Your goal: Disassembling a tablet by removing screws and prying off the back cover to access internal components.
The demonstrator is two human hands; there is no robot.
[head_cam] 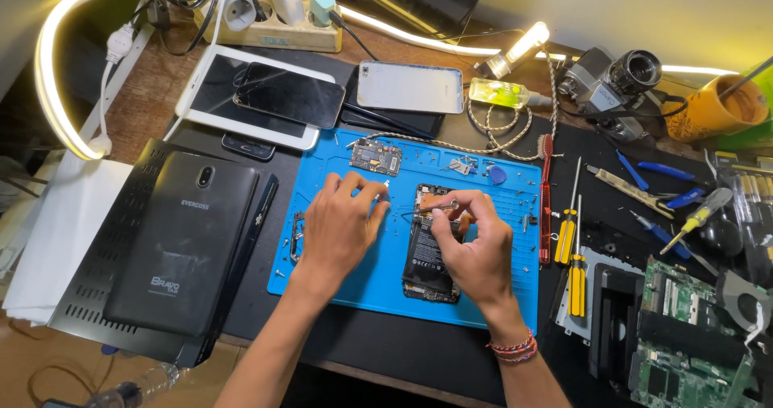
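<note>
Cluttered desk (386,352), blue mat (483,307), glowing light strip (56,70) behind.

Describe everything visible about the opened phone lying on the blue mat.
The opened phone lies flat on the blue repair mat, back cover off, long axis running away from the person. A large black battery with pale print fills its middle; bare circuit parts show at the top and bottom ends. The right hand rests over its right side and upper edge, fingers pinching a thin metal tool above its top. The left hand stays off it, on the mat to its left.
</note>
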